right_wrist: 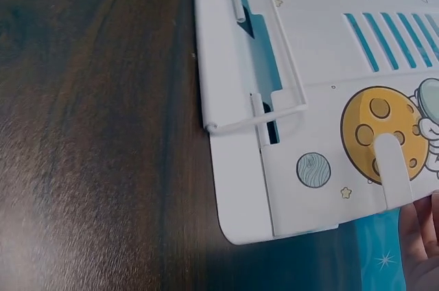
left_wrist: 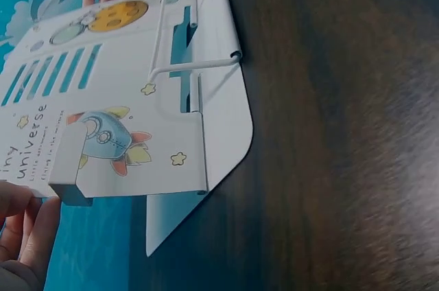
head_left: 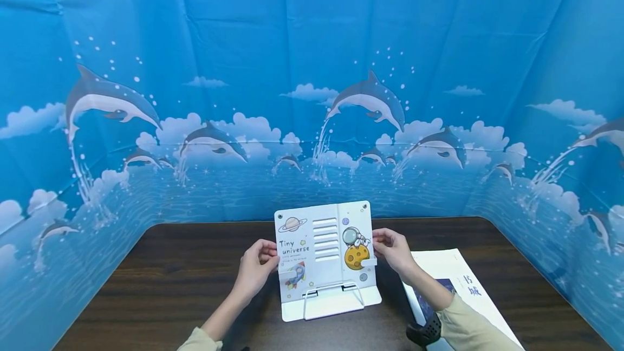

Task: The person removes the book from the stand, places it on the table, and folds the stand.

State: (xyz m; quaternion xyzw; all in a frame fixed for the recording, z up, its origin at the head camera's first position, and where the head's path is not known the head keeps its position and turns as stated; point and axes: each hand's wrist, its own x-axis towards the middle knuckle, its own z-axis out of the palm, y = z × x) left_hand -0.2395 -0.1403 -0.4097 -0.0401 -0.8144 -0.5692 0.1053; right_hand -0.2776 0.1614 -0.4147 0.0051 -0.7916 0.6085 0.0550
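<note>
A white metal book stand (head_left: 325,272), printed with "Tiny universe", a rocket, a planet and an astronaut, stands upright on the table, tilted back. My left hand (head_left: 255,268) pinches its left edge between thumb and fingers. At the opposite edge, my right hand (head_left: 394,251) grips the panel, its fingertips partly hidden behind it. A white wire bracket (right_wrist: 295,85) lies across the bottom ledge in the right wrist view. Small page clips stick out on both sides; the left clip (left_wrist: 68,164) is close to my left fingers.
A white book (head_left: 482,307) with a dark blue picture lies right of the stand, partly under my right forearm. A black watch (head_left: 429,330) is on my right wrist. Behind the dark wooden table (head_left: 161,286) hangs a blue dolphin curtain (head_left: 253,96).
</note>
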